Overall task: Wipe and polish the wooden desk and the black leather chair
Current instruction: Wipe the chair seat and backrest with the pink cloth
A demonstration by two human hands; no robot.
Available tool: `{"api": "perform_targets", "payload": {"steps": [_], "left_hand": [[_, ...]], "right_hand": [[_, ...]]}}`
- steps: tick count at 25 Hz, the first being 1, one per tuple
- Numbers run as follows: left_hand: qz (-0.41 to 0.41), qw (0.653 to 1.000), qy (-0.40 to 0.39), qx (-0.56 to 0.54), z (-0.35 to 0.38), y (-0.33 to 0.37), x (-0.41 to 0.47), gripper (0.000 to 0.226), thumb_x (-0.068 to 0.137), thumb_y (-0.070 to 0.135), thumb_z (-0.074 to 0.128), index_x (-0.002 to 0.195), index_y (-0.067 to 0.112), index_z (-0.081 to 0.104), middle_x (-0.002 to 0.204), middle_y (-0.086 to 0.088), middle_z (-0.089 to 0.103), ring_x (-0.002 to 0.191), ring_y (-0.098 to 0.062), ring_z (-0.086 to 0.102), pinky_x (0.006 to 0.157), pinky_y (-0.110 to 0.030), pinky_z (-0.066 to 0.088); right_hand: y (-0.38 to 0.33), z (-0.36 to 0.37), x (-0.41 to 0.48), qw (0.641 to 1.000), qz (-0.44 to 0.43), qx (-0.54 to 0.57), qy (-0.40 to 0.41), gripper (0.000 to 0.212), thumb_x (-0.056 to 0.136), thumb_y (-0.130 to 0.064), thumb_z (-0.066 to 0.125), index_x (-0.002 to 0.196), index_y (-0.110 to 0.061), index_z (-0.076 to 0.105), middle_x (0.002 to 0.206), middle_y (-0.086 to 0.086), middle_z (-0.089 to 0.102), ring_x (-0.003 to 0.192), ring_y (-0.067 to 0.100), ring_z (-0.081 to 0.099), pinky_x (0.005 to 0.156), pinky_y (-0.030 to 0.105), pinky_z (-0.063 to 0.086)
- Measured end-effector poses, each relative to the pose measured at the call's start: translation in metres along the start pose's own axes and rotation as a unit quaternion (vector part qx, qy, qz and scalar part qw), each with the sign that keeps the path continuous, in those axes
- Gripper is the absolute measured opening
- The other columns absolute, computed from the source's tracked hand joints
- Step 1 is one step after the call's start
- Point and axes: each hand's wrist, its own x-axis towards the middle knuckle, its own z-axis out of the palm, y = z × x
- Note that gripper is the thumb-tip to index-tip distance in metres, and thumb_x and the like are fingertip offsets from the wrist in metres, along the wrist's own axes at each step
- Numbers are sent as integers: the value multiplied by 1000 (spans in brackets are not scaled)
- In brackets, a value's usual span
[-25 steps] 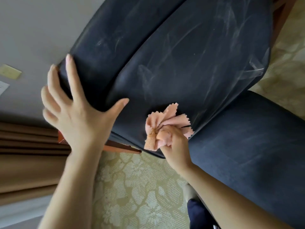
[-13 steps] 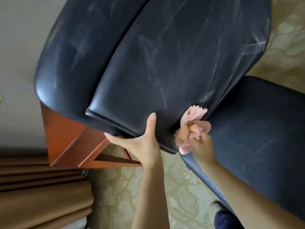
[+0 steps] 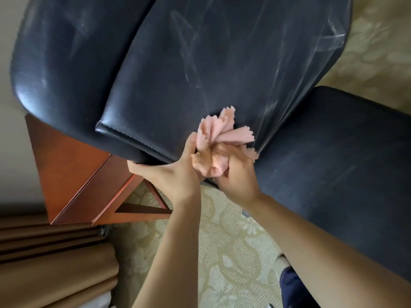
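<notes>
The black leather chair's backrest (image 3: pixel 200 63) fills the upper frame, streaked with pale wipe marks. Its seat (image 3: pixel 333 163) stretches to the right. My left hand (image 3: pixel 175 176) grips the backrest's lower stitched edge, thumb on the front, fingers hidden underneath. My right hand (image 3: pixel 238 176) is closed around a bunched pink cloth (image 3: pixel 220 138) with zigzag edges, pressed against the backrest near its lower right corner. The two hands touch each other. A piece of reddish wooden furniture (image 3: pixel 75 181), perhaps the desk, shows under the chair at the left.
Patterned cream carpet (image 3: pixel 222 252) lies below the chair and at the upper right. Brown curtains (image 3: pixel 51 263) hang at the lower left beside a pale wall (image 3: pixel 13 152). A dark blue trouser leg (image 3: pixel 293 287) and a pale shoe show at the bottom.
My left hand left the top of the backrest and took hold of its lower edge. My right hand carried the cloth up toward the left hand, and the view shifted closer.
</notes>
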Motion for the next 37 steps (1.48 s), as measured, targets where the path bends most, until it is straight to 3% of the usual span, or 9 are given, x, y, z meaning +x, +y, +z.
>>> {"api": "perform_targets", "payload": {"steps": [8,11,16,21,24,28,32,34,37], "left_hand": [[22,998,-36,35,-4,-4,4,105,57,21,91,135,15,21,133,6,35,123,-6,43,107,-21,37],[25,998,-35,43,-5,-8,7,107,57,21,91,137,14,20,134,6,35,125,-7,43,109,-25,38],[45,998,-34,18,-4,-13,10,106,55,21,91,135,10,23,132,3,37,124,-9,44,108,-27,39],[67,996,-60,-8,-4,-13,9,99,56,0,89,129,4,24,129,-16,47,114,-20,57,95,-38,52],[64,995,-68,-25,-4,-13,10,102,58,3,90,133,6,22,132,-12,44,120,-23,55,98,-40,50],[47,998,-29,20,-5,-10,7,102,58,20,90,134,11,23,132,1,36,125,-8,43,108,-29,40],[40,998,-31,32,-5,-10,5,107,55,30,89,135,16,20,134,6,34,125,-6,42,108,-28,39],[42,998,-29,36,-5,-11,6,110,52,36,87,137,16,20,136,4,34,126,-8,42,109,-31,39],[46,998,-29,41,-6,-13,5,112,51,38,87,137,14,20,136,3,34,127,-9,41,110,-31,38]], "right_hand": [[56,-26,-31,940,327,-27,-87,34,82,6,48,69,-26,48,67,-6,56,61,10,50,51,8,36],[47,-22,-33,926,374,18,-53,26,83,-4,43,73,-28,46,71,-4,56,63,6,49,50,9,35],[4,-4,-25,961,250,112,27,17,88,-2,56,83,-18,60,82,-4,64,82,8,62,71,24,48],[-36,11,16,989,55,140,15,8,82,6,59,82,-2,60,84,4,63,82,16,60,75,29,49],[-23,7,17,994,35,104,15,7,81,8,59,82,3,62,82,6,66,79,16,60,73,28,48],[21,-7,0,975,203,79,53,5,78,-5,61,78,-10,60,73,-3,63,73,2,57,69,16,46],[71,-31,-15,892,450,38,11,15,83,3,51,80,-7,62,66,0,60,69,22,56,62,29,48],[85,-33,-18,868,496,38,5,25,86,1,50,79,-22,56,72,-4,55,71,17,52,56,23,39],[87,-24,-4,846,519,93,77,11,75,-15,51,84,-15,58,84,5,63,77,19,60,60,21,46]]}}
